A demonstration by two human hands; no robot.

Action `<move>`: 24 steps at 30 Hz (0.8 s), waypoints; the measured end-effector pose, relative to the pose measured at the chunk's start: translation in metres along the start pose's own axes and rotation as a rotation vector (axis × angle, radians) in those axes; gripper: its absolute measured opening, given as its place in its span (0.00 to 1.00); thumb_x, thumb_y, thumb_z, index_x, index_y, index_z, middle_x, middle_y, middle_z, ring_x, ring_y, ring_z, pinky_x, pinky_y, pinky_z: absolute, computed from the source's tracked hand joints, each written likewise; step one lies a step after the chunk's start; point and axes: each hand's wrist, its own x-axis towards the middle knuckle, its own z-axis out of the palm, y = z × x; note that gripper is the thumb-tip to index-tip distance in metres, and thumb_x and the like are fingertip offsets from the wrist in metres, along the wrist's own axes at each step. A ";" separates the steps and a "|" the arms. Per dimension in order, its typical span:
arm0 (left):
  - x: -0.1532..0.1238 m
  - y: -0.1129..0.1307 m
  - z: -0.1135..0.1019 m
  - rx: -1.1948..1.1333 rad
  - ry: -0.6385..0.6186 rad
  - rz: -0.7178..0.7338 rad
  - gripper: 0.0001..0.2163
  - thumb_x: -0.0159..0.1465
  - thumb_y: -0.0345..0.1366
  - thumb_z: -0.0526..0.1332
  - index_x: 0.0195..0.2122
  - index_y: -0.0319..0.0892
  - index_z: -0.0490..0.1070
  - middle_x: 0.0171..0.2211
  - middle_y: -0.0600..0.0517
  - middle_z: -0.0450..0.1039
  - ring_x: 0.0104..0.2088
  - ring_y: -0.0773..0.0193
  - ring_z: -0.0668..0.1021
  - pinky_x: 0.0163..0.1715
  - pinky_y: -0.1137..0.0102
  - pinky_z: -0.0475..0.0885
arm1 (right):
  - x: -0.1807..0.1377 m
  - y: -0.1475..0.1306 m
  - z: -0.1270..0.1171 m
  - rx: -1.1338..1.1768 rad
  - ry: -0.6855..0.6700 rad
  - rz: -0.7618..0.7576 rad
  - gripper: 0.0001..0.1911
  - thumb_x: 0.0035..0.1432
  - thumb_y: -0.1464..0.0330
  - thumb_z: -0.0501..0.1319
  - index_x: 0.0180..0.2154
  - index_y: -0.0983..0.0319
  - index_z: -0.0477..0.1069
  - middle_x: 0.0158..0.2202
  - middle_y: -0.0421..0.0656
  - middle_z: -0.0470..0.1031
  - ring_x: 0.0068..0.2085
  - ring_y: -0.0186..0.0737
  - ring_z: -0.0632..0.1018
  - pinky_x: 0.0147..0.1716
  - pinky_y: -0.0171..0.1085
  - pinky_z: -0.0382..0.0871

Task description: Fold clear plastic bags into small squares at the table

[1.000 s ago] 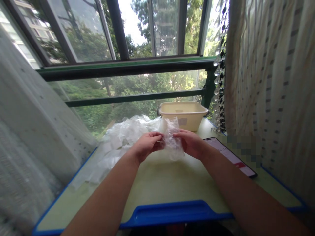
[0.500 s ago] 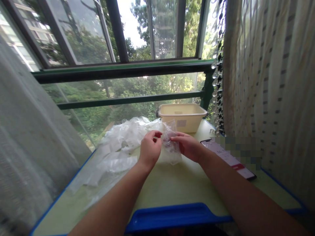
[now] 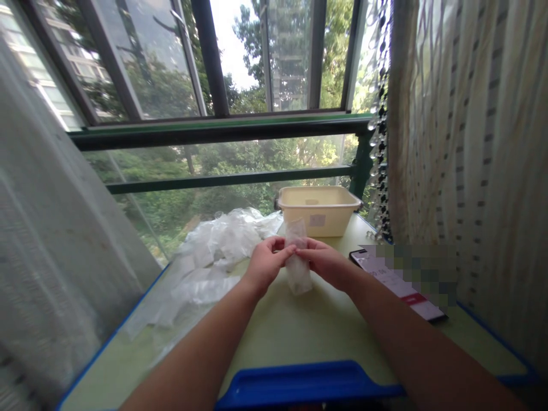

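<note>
Between my hands, over the middle of the table, a clear plastic bag stands out as a narrow upright strip. My left hand pinches its left side, thumb and fingers pressed together. From the other side my right hand grips the bag too, and the fingertips of both hands nearly meet. Whether anything lies inside the bag, I cannot make out. Just left of my hands a heap of crumpled clear plastic bags spreads over the table's left side.
A cream plastic bin stands behind my hands at the table's far edge. To the right lies a phone, lit screen up. The pale table has a blue rim and a blue front tray. Curtains hang on both sides.
My left hand has closed onto the bag, where before it was beside it. The bag, earlier spread wide in my right hand, is now narrower, folded or gathered together.
</note>
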 end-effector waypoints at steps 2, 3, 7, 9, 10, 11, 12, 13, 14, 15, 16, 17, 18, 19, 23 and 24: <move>0.000 0.002 0.001 -0.083 -0.015 -0.063 0.15 0.49 0.40 0.65 0.35 0.36 0.69 0.31 0.48 0.72 0.30 0.64 0.75 0.28 0.71 0.70 | 0.001 0.000 0.000 -0.077 0.015 -0.026 0.16 0.45 0.65 0.64 0.38 0.64 0.67 0.31 0.41 0.72 0.30 0.34 0.72 0.28 0.32 0.62; -0.001 0.003 0.001 -0.118 -0.021 -0.087 0.15 0.48 0.39 0.66 0.35 0.36 0.68 0.31 0.48 0.72 0.30 0.64 0.75 0.29 0.71 0.70 | 0.001 0.000 0.000 -0.116 0.037 -0.038 0.17 0.45 0.64 0.64 0.38 0.63 0.66 0.31 0.40 0.72 0.30 0.34 0.72 0.27 0.32 0.62; -0.001 0.007 0.000 -0.175 -0.042 -0.143 0.15 0.48 0.39 0.66 0.33 0.37 0.68 0.32 0.48 0.73 0.30 0.64 0.75 0.29 0.70 0.70 | 0.004 0.004 -0.003 -0.244 0.079 -0.096 0.17 0.43 0.64 0.65 0.34 0.64 0.64 0.31 0.40 0.71 0.30 0.33 0.71 0.28 0.32 0.62; -0.001 0.007 -0.002 -0.158 -0.062 -0.150 0.15 0.48 0.40 0.66 0.34 0.38 0.69 0.34 0.48 0.73 0.31 0.64 0.75 0.29 0.71 0.69 | 0.005 0.006 -0.005 -0.354 0.072 -0.141 0.15 0.42 0.64 0.65 0.32 0.64 0.66 0.29 0.39 0.70 0.30 0.33 0.70 0.29 0.33 0.62; -0.001 0.007 -0.002 -0.147 -0.074 -0.149 0.16 0.48 0.41 0.66 0.35 0.38 0.69 0.34 0.48 0.73 0.31 0.65 0.75 0.28 0.72 0.69 | 0.005 0.006 -0.005 -0.428 0.077 -0.163 0.15 0.42 0.63 0.65 0.31 0.64 0.67 0.28 0.39 0.70 0.29 0.33 0.69 0.28 0.32 0.62; -0.001 0.007 -0.002 -0.143 -0.086 -0.148 0.16 0.48 0.41 0.66 0.35 0.38 0.69 0.34 0.49 0.73 0.31 0.65 0.75 0.27 0.73 0.68 | 0.005 0.007 -0.005 -0.506 0.087 -0.182 0.14 0.42 0.63 0.65 0.31 0.64 0.68 0.26 0.38 0.69 0.28 0.32 0.68 0.27 0.32 0.61; -0.001 0.007 -0.003 -0.143 -0.096 -0.147 0.16 0.48 0.41 0.66 0.34 0.38 0.69 0.33 0.49 0.73 0.30 0.66 0.75 0.26 0.74 0.68 | 0.005 0.007 -0.004 -0.578 0.101 -0.199 0.14 0.43 0.63 0.64 0.31 0.64 0.69 0.25 0.37 0.67 0.27 0.31 0.67 0.26 0.32 0.59; -0.001 0.007 -0.003 -0.149 -0.101 -0.146 0.15 0.48 0.40 0.67 0.34 0.38 0.69 0.31 0.49 0.73 0.28 0.67 0.74 0.24 0.75 0.67 | 0.005 0.007 -0.003 -0.634 0.112 -0.214 0.14 0.43 0.62 0.64 0.31 0.64 0.69 0.25 0.37 0.66 0.26 0.31 0.65 0.25 0.32 0.58; -0.001 0.006 -0.002 -0.161 -0.103 -0.146 0.15 0.47 0.39 0.67 0.33 0.38 0.69 0.30 0.50 0.73 0.26 0.68 0.74 0.23 0.76 0.67 | 0.004 0.006 -0.002 -0.672 0.117 -0.224 0.13 0.43 0.62 0.64 0.31 0.64 0.70 0.25 0.37 0.66 0.25 0.30 0.64 0.25 0.31 0.58; -0.001 0.006 -0.002 -0.180 -0.101 -0.147 0.14 0.47 0.38 0.67 0.32 0.37 0.69 0.28 0.50 0.73 0.25 0.69 0.74 0.23 0.76 0.67 | 0.004 0.005 -0.001 -0.688 0.116 -0.227 0.13 0.44 0.62 0.63 0.31 0.64 0.70 0.25 0.37 0.66 0.25 0.30 0.64 0.25 0.31 0.57; -0.001 0.006 -0.002 -0.204 -0.093 -0.148 0.13 0.47 0.37 0.67 0.31 0.37 0.69 0.27 0.51 0.73 0.24 0.70 0.73 0.23 0.76 0.67 | 0.003 0.005 0.001 -0.680 0.109 -0.220 0.14 0.44 0.62 0.63 0.32 0.64 0.70 0.26 0.37 0.66 0.26 0.30 0.64 0.24 0.31 0.58; 0.000 0.005 -0.002 -0.231 -0.080 -0.147 0.12 0.47 0.37 0.67 0.30 0.36 0.69 0.27 0.51 0.73 0.24 0.70 0.73 0.23 0.76 0.67 | 0.002 0.004 0.002 -0.648 0.100 -0.206 0.15 0.44 0.61 0.63 0.33 0.64 0.69 0.28 0.38 0.66 0.26 0.30 0.65 0.25 0.31 0.58; 0.000 0.005 -0.002 -0.260 -0.061 -0.145 0.12 0.47 0.36 0.67 0.30 0.36 0.69 0.26 0.51 0.73 0.24 0.70 0.73 0.24 0.76 0.68 | 0.002 0.004 0.003 -0.599 0.092 -0.181 0.17 0.44 0.61 0.64 0.35 0.63 0.68 0.31 0.39 0.67 0.27 0.30 0.66 0.25 0.31 0.60; 0.001 0.004 -0.002 -0.292 -0.034 -0.143 0.11 0.48 0.36 0.67 0.30 0.36 0.69 0.26 0.52 0.72 0.24 0.70 0.74 0.24 0.76 0.68 | 0.001 0.004 0.004 -0.544 0.089 -0.147 0.20 0.43 0.60 0.64 0.38 0.63 0.66 0.34 0.40 0.67 0.28 0.31 0.68 0.26 0.31 0.61; 0.004 0.002 -0.002 -0.400 0.092 -0.147 0.10 0.49 0.33 0.65 0.30 0.37 0.68 0.26 0.52 0.72 0.25 0.68 0.74 0.25 0.73 0.71 | -0.003 0.004 0.006 -0.363 0.060 0.005 0.27 0.43 0.60 0.65 0.43 0.62 0.60 0.41 0.45 0.68 0.35 0.35 0.72 0.31 0.32 0.67; 0.005 0.002 -0.002 -0.417 0.111 -0.147 0.09 0.49 0.33 0.65 0.30 0.37 0.68 0.25 0.53 0.72 0.25 0.68 0.74 0.26 0.73 0.71 | -0.004 0.003 0.007 -0.335 0.029 0.044 0.28 0.44 0.60 0.65 0.45 0.62 0.58 0.40 0.45 0.69 0.35 0.35 0.72 0.31 0.33 0.67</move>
